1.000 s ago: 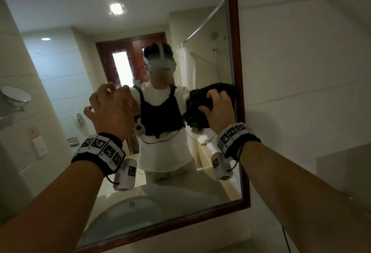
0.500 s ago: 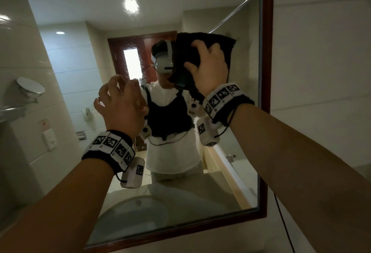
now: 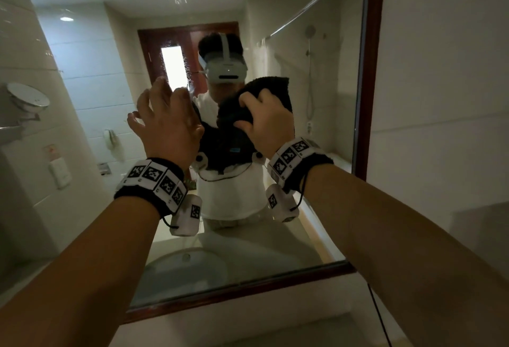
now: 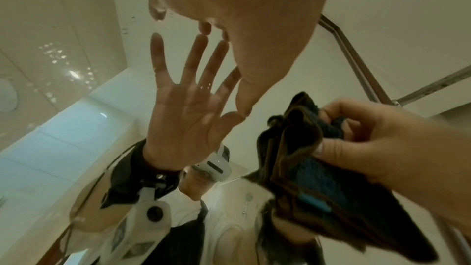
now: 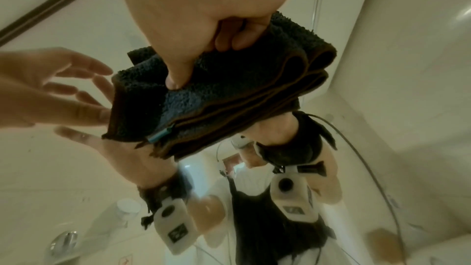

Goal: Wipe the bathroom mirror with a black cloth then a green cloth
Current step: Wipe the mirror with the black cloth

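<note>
The bathroom mirror (image 3: 330,126) has a dark red-brown wooden frame (image 3: 372,71). My right hand (image 3: 265,126) grips a folded black cloth (image 3: 271,87) and holds it flat against the glass at about mid height. The right wrist view shows the thumb and curled fingers (image 5: 229,41) dug into the black cloth (image 5: 229,92), which has a small blue tag. My left hand (image 3: 165,115) is beside it on the left, fingers spread and straight, fingertips (image 4: 205,27) touching the glass. It holds nothing. From the left wrist, the black cloth (image 4: 305,148) is seen to the right.
White tiled wall (image 3: 440,98) lies right of the frame. A round shaving mirror (image 3: 27,98) juts from the left wall. A washbasin (image 3: 187,266) is reflected low in the glass. A black cable (image 3: 378,319) hangs under my right forearm.
My right hand has slid the black cloth down the glass from near the top to mid height. The left hand stays spread on the glass.
</note>
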